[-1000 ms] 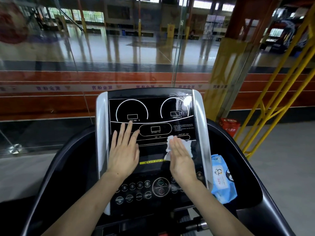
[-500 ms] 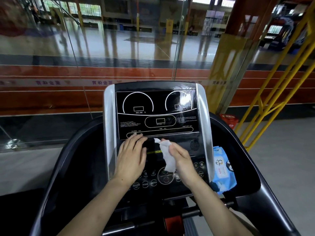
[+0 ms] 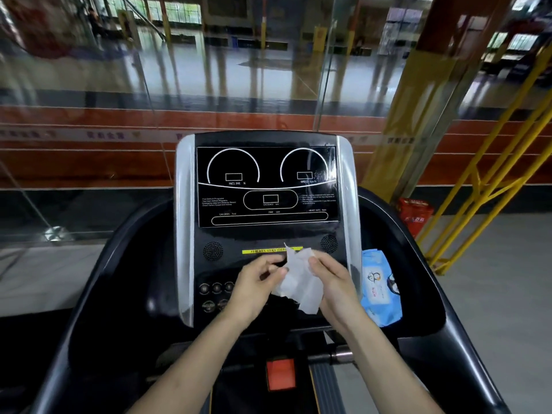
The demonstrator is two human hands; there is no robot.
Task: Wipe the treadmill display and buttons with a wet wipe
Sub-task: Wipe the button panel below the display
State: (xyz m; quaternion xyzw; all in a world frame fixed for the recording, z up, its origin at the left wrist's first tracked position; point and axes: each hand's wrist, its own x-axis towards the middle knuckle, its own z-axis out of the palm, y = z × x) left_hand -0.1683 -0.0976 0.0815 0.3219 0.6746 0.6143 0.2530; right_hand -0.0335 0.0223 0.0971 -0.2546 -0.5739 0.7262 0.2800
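The treadmill console stands in front of me with a black display [image 3: 267, 186] showing two dial outlines, framed by silver side strips. Round buttons [image 3: 215, 288] sit in rows below it, partly hidden by my hands. A white wet wipe [image 3: 301, 286] hangs crumpled between both hands, just above the button panel. My left hand [image 3: 254, 286] pinches its left edge with the fingertips. My right hand [image 3: 331, 282] grips its upper right part. Neither hand touches the display.
A blue wet-wipe pack [image 3: 379, 289] lies in the right tray of the console. A red stop key [image 3: 280, 373] sits below the panel. Glass panels stand ahead, yellow railings [image 3: 484, 186] and a red pack [image 3: 415, 216] to the right.
Both hands have left the display and come down over the buttons. The flat left hand now pinches the wipe, which the two hands hold lifted off the panel.
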